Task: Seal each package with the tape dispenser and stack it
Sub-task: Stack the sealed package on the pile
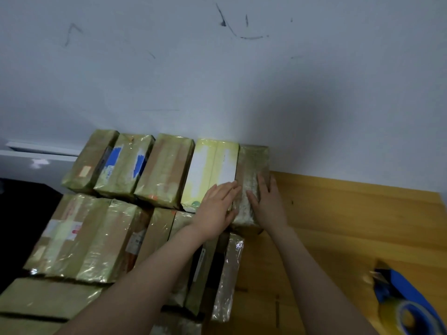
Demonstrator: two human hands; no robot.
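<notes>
A tape-wrapped brown package (251,165) stands at the right end of the back row of taped packages, against the wall. My left hand (219,207) lies flat with straight fingers on its left side, partly over the neighbouring yellow package (212,165). My right hand (267,201) presses flat against its right side and top. The blue tape dispenser (402,301) with a roll of clear tape lies alone on the wooden table at the lower right, away from both hands.
More taped packages fill the left: a back row (125,165), a large one in front (82,238), several upright ones (208,267) near my forearms. The wooden table (350,226) extends right. A scuffed white wall (217,81) stands behind.
</notes>
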